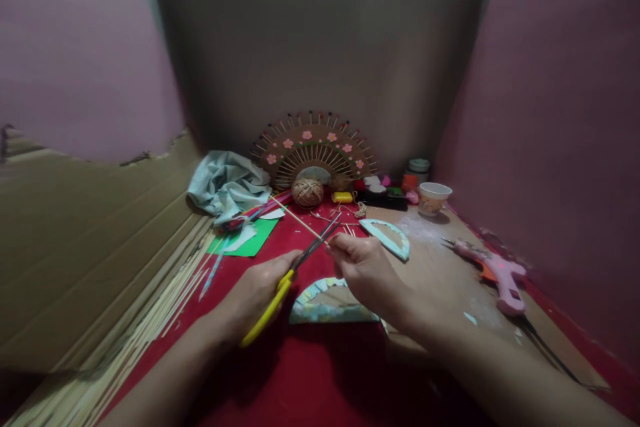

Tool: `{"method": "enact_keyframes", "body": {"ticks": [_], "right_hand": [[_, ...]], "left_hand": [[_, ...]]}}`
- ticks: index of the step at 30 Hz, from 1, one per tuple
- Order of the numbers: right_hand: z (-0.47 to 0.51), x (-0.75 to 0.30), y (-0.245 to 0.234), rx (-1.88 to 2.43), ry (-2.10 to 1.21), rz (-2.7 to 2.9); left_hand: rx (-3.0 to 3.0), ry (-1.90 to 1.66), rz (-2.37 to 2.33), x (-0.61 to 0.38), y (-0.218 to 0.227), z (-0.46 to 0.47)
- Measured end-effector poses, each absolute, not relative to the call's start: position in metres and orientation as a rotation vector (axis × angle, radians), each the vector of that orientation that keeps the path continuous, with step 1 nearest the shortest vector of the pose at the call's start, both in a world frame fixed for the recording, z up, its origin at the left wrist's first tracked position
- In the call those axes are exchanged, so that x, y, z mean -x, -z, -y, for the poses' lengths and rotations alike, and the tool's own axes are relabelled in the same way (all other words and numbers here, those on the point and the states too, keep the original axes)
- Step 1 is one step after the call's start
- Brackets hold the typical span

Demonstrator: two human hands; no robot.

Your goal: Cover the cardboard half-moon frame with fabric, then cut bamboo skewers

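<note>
My left hand (255,293) is closed round the yellow handles of a pair of scissors (295,270), whose dark blades point up and right. My right hand (365,267) pinches a thin wooden stick (295,217) that runs up and left. The blades cross the stick just left of my right fingers. Below both hands a pale blue arch-shaped paper piece (325,303) lies on the red cloth (320,373).
A brown fan with pink flowers (313,150) stands at the back, a twine ball (307,191) before it. A second blue arch (387,237), pink glue gun (500,273), cup (433,198), crumpled blue cloth (227,183), green paper (247,240) and many loose sticks (125,340) lie about.
</note>
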State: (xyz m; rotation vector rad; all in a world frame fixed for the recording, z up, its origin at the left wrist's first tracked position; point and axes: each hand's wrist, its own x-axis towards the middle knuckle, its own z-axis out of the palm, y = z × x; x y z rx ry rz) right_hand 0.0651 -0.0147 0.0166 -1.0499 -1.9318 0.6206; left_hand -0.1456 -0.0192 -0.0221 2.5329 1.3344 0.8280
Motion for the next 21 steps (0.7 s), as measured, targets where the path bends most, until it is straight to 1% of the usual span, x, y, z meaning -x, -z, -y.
{"method": "enact_keyframes", "body": {"ticks": [4,6,10,13,15,16,17,19,20,21], "right_hand": [[0.011,-0.068,-0.026,1.027,-1.232,1.797],[0.007,-0.072,-0.026,0.994,-1.470,1.702],[-0.001,-0.079,-0.020,0.854,-1.814,1.570],[-0.003,-0.080,-0.019,0.767,-1.931,1.522],[-0.001,-0.078,-0.020,0.830,-1.863,1.564],[0.001,-0.077,-0.021,0.898,-1.751,1.621],[0.003,-0.075,-0.021,0.973,-1.570,1.695],[0.008,-0.071,-0.018,1.054,-1.053,1.838],[0.010,-0.070,-0.016,1.043,-0.787,1.880],[0.011,-0.069,-0.014,1.014,-0.607,1.910]], "left_hand": [[-2.598,-0.866,-1.243,0.144,0.020,0.019],[-2.597,-0.862,-1.244,0.143,0.018,0.021],[-2.716,-0.875,-1.205,0.142,0.017,0.022],[-2.753,-0.833,-1.233,0.145,0.020,0.022],[-2.716,-0.748,-1.314,0.145,0.020,0.023],[-2.692,-0.700,-1.357,0.145,0.020,0.023],[-2.672,-0.658,-1.399,0.144,0.020,0.024],[-2.639,-0.584,-1.482,0.143,0.019,0.025],[-2.623,-0.549,-1.519,0.142,0.019,0.025],[-2.608,-0.523,-1.541,0.142,0.020,0.025]]}}
